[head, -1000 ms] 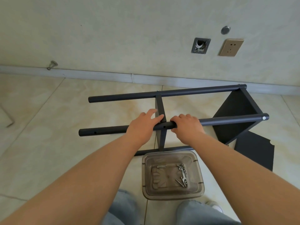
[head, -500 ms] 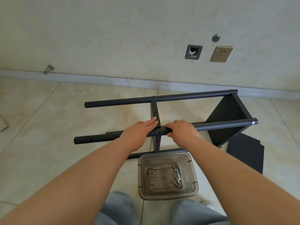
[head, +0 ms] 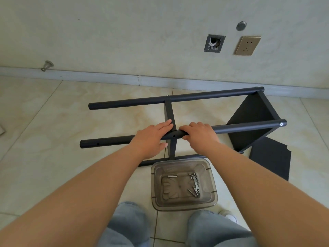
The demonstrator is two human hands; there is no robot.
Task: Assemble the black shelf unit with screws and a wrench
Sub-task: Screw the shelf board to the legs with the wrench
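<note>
Past the clear bin (head: 184, 184) of screws (head: 195, 184), the left hand (head: 151, 138) lies flat-fingered and the right hand (head: 200, 135) curls on the near pole (head: 240, 127) of the floor-laid black shelf unit (head: 252, 122), probably rigid, light, slick; best gripped near joints.

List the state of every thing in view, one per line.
Shelf frame: on its side, part assembled.
Near pole: middle screw hole empty.
Left hand: resting on the pole, fingers straight.
Right hand: curled over the pole.
Plastic bin: open, holding screws.
Loose panel: flat on floor.
</note>
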